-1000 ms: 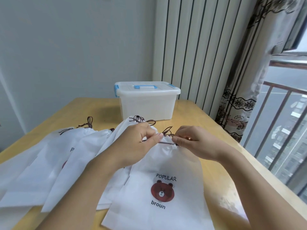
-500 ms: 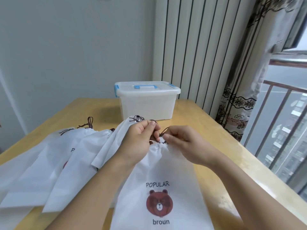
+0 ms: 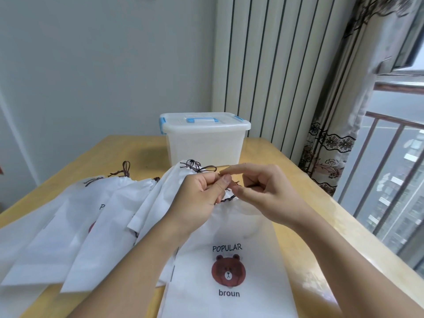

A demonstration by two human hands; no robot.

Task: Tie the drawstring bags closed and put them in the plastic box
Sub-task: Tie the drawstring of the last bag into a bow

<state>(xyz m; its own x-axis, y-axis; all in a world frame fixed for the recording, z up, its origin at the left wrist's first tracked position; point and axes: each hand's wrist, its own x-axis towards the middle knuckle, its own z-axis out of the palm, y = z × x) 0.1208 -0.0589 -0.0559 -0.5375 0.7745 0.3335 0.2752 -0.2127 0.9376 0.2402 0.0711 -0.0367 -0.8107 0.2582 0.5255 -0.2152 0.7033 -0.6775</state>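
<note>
From the head camera, a white fabric drawstring bag printed with a brown bear face and the words "POPULAR" and "broun" (image 3: 229,260) lay flat on the light wooden table (image 3: 298,180), its gathered mouth pointing away from the person. The left hand (image 3: 202,198) had its fingers curled and pinched the thin dark brown drawstring cord (image 3: 228,199) at that mouth, thumb on top. The right hand (image 3: 263,191) met it from the other side, its fingers bent and apparently pinching the cord's end, with the forefinger stretched out over the left thumb; the exact contact was too small to make out. Both hands touched each other just above the bag's neck.

To the left, several more white drawstring bags (image 3: 91,221) lay overlapping in a fan on the table, their brown cords at the far ends. Behind the hands stood the translucent white plastic box with blue latches and a blue handle (image 3: 205,143), its lid on. A white ribbed radiator (image 3: 275,65) and a patterned curtain (image 3: 344,111) stood beyond the table.
</note>
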